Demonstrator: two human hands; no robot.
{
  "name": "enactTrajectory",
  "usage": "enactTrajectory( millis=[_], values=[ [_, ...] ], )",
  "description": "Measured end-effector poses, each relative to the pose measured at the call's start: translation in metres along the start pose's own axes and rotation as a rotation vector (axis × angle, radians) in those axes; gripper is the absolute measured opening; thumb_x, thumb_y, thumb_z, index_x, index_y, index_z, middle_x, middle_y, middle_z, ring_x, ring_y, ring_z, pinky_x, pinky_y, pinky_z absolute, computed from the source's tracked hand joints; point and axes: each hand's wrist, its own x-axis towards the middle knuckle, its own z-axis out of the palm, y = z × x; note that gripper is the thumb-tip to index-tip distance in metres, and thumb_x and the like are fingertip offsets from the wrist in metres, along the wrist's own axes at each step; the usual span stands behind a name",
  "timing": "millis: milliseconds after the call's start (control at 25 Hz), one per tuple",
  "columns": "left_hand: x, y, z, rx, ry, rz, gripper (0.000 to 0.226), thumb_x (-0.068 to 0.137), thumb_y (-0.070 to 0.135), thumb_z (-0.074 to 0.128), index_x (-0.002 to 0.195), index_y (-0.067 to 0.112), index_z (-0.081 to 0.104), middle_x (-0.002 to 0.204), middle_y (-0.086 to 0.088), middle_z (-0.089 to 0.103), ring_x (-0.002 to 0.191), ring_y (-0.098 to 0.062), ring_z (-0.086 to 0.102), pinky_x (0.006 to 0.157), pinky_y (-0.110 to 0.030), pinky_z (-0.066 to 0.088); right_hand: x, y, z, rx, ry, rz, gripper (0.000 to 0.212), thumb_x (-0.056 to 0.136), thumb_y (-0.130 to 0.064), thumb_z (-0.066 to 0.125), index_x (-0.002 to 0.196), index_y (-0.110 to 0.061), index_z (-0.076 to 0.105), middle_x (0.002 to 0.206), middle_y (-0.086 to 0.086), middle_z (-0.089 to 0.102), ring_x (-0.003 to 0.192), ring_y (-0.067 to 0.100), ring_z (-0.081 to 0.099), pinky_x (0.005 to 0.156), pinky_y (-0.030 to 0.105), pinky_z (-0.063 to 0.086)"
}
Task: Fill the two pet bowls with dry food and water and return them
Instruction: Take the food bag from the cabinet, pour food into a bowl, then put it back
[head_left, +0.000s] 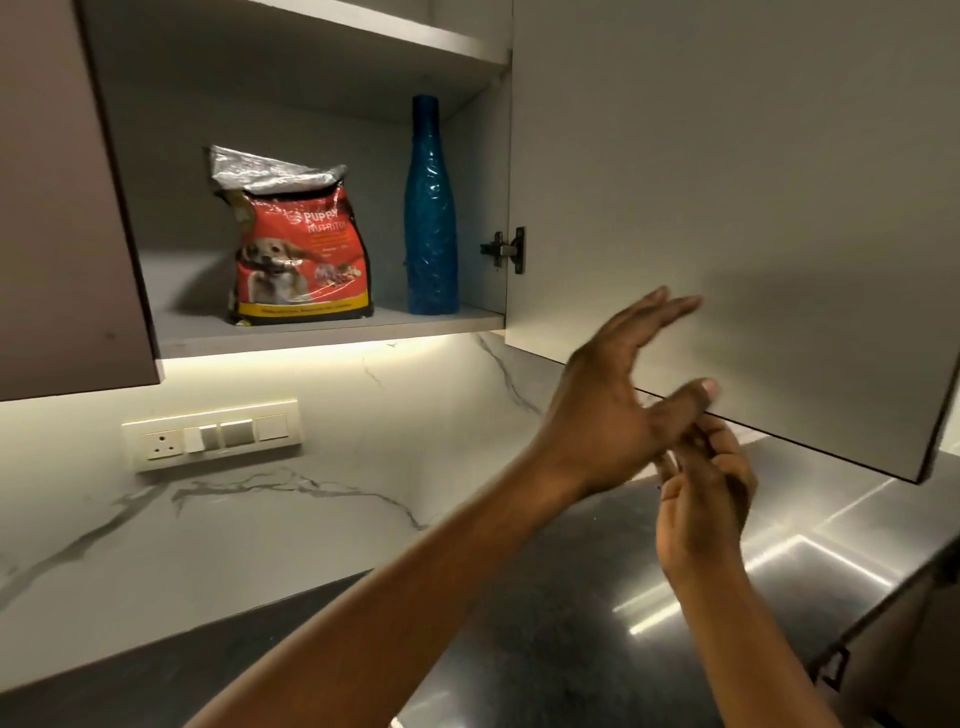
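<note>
A red bag of puppy dry food (301, 249) with a crumpled silver top stands upright on the lowest shelf of the open wall cabinet. To its right on the same shelf stands a tall blue bottle (430, 218). My left hand (613, 405) is raised with its fingers straight and spread against the inner face of the open cabinet door (753, 182), its thumb at the door's bottom edge. Just below and behind it, my right hand (701, 499) has its fingers curled up toward that edge, partly hidden by the left hand. No pet bowl is in view.
A shut brown cabinet door (62, 208) hangs at the left. Under the lit cabinet, a switch and socket plate (213, 434) sits on the marble backsplash. A dark countertop (234, 654) runs below, with a shiny steel surface (779, 561) at the right.
</note>
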Motion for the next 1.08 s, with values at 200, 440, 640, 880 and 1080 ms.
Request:
enactTrajectory(
  millis=[200,440,640,880,1080],
  values=[
    [-0.008,-0.048,-0.096,0.121,0.257,-0.177,0.066,0.095,0.028,0.077,0.155,0.025,0.049,0.163,0.000,0.048,0.148,-0.016,0.045,0.116,-0.037,0.045,-0.010,0.052,0.060,-0.172,-0.235,0.146,0.029,0.097,-0.010,0.076,0.125,-0.017,0.075,0.123,0.003,0.081,0.119,0.024,0.076,0.105,0.039,0.060],
    [-0.018,-0.088,-0.233,0.225,0.522,-0.306,0.064,0.092,0.024,0.080,0.149,0.026,0.052,0.146,0.006,0.057,0.128,-0.012,0.057,0.113,-0.044,0.052,-0.016,0.051,0.193,-0.443,-0.597,0.029,0.052,0.096,-0.036,0.079,0.144,-0.023,0.064,0.144,-0.005,0.070,0.130,0.010,0.067,0.111,0.031,0.055],
    [-0.019,-0.123,-0.288,0.280,0.561,-0.291,0.076,0.092,0.033,0.080,0.157,0.029,0.041,0.158,0.003,0.048,0.141,-0.016,0.052,0.116,-0.044,0.048,0.008,0.062,0.276,-0.431,-0.678,0.012,0.072,0.093,-0.035,0.083,0.155,-0.019,0.052,0.159,0.001,0.057,0.144,0.017,0.056,0.114,0.034,0.049],
    [0.009,-0.140,-0.309,0.304,0.628,-0.429,0.106,0.089,0.038,0.083,0.168,0.024,0.015,0.175,-0.006,0.023,0.158,-0.031,0.033,0.120,-0.049,0.042,0.046,0.089,0.335,-0.484,-0.817,0.031,0.084,0.087,-0.040,0.088,0.157,-0.023,0.045,0.153,-0.001,0.061,0.129,0.012,0.062,0.105,0.035,0.056],
    [0.039,-0.144,-0.324,-0.007,0.631,-0.622,0.101,0.086,0.031,0.087,0.165,0.022,0.024,0.154,-0.006,0.053,0.120,-0.027,0.066,0.074,-0.033,0.060,0.081,0.104,0.365,-0.510,-1.035,0.098,0.065,0.085,-0.011,0.091,0.136,-0.027,0.052,0.123,-0.004,0.073,0.106,0.010,0.076,0.079,0.022,0.065]
  ],
)
